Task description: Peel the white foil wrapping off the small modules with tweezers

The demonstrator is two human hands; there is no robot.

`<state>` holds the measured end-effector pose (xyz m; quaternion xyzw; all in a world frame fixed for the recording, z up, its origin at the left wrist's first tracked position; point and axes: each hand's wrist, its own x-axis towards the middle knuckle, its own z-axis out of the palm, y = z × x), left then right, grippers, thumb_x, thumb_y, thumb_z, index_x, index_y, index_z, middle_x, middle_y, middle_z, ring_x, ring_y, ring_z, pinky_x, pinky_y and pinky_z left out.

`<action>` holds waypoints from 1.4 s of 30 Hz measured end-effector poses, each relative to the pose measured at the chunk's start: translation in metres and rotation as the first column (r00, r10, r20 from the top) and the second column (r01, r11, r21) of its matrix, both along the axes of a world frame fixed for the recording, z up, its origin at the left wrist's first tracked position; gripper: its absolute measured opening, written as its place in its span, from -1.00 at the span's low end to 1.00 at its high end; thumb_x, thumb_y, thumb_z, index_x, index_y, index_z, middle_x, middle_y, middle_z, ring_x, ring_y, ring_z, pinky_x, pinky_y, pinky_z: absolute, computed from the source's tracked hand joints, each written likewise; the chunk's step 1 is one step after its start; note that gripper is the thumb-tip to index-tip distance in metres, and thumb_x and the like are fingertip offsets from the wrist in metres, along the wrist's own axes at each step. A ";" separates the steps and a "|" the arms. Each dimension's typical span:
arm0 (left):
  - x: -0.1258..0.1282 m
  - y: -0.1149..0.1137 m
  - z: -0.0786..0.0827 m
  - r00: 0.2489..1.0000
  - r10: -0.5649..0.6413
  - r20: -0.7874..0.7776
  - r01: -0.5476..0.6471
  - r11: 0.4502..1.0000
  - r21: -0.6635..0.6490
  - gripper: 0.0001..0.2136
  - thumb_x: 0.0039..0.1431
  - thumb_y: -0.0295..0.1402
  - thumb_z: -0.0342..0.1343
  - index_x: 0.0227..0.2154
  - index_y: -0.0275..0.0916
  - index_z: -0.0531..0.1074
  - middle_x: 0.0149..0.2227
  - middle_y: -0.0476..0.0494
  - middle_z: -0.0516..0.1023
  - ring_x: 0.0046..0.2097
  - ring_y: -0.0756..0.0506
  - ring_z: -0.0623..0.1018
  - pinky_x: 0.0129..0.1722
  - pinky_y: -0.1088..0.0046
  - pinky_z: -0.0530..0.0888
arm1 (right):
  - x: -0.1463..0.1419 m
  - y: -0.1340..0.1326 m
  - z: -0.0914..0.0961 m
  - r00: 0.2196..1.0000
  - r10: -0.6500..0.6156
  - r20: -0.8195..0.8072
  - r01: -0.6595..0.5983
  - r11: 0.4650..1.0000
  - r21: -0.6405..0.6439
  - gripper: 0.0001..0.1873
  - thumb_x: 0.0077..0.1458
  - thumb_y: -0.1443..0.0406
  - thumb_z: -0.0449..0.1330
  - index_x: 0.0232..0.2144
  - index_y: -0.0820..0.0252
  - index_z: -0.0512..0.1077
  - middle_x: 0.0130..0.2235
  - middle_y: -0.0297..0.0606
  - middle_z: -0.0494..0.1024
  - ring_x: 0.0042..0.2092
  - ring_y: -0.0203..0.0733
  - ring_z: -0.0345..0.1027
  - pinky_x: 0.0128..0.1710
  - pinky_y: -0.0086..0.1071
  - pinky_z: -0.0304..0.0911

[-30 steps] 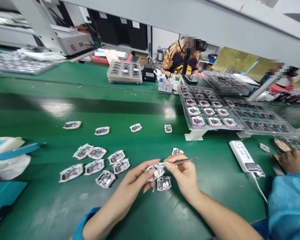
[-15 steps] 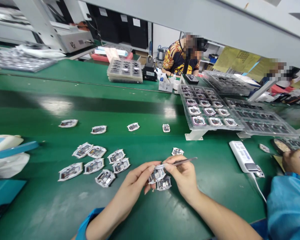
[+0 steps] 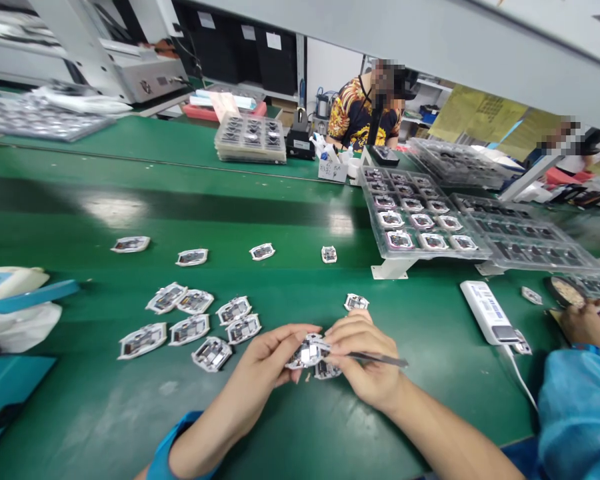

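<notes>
My left hand (image 3: 270,360) pinches the edge of a white smartwatch case (image 3: 307,351) with small circuit parts showing inside it. In my right hand (image 3: 367,360) are slim metal tweezers (image 3: 380,359); their tail sticks out to the right, and the fingers hide much of their front end, at the case's right side. Under the held case lies a second watch case (image 3: 327,369), partly covered by my hands. Just beyond my right hand rests another watch case (image 3: 357,303). Several more cases (image 3: 190,329) lie in a loose group left of my hands.
A spaced row of cases (image 3: 193,257) lies farther back on the green surface. At right, a clear tray (image 3: 433,255) of cases stands on a white bracket (image 3: 390,269), near a white corded device (image 3: 485,312). A co-worker's blue sleeve (image 3: 577,413) is at far right; another person sits beyond.
My right hand has turned, and the tweezers' tail has swung down from pointing slightly upward. The held case is tilted more face-up. The far row of cases has shifted slightly left.
</notes>
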<state>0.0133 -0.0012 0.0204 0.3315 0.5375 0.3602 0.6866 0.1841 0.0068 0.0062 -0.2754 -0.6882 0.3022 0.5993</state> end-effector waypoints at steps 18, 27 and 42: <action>0.001 -0.001 0.003 1.000 -0.021 -0.010 0.021 1.000 -0.022 -0.56 -0.13 0.00 0.28 -0.32 -0.28 0.63 -0.58 0.02 0.44 -0.56 0.05 0.32 -0.55 0.56 0.19 | 0.008 0.002 0.004 0.986 0.031 0.163 -0.047 0.995 0.093 -0.87 0.14 0.36 0.24 -0.34 0.01 0.57 -0.34 -0.28 0.70 -0.30 -0.08 0.60 -0.24 -0.16 0.38; 0.001 -0.001 -0.003 0.997 -0.047 -0.054 0.048 0.999 0.021 -0.58 -0.11 0.00 0.28 -0.30 -0.24 0.63 -0.55 0.00 0.47 -0.53 0.02 0.35 -0.53 0.54 0.23 | 0.001 -0.001 0.001 0.999 -0.025 -0.025 0.018 0.969 -0.247 -0.92 0.07 0.40 0.32 -0.38 0.11 0.55 -0.38 -0.23 0.65 -0.31 -0.12 0.55 -0.25 -0.21 0.42; 0.000 0.001 -0.002 0.997 -0.066 -0.047 0.065 0.998 -0.013 -0.65 -0.06 -0.08 0.27 -0.32 -0.25 0.64 -0.57 0.00 0.47 -0.55 0.04 0.31 -0.56 0.58 0.24 | 0.001 -0.001 -0.006 0.975 0.045 -0.217 -0.158 0.827 -0.539 -0.87 0.09 0.25 0.33 -0.37 0.15 0.45 -0.31 -0.25 0.63 -0.31 -0.19 0.56 -0.34 -0.35 0.48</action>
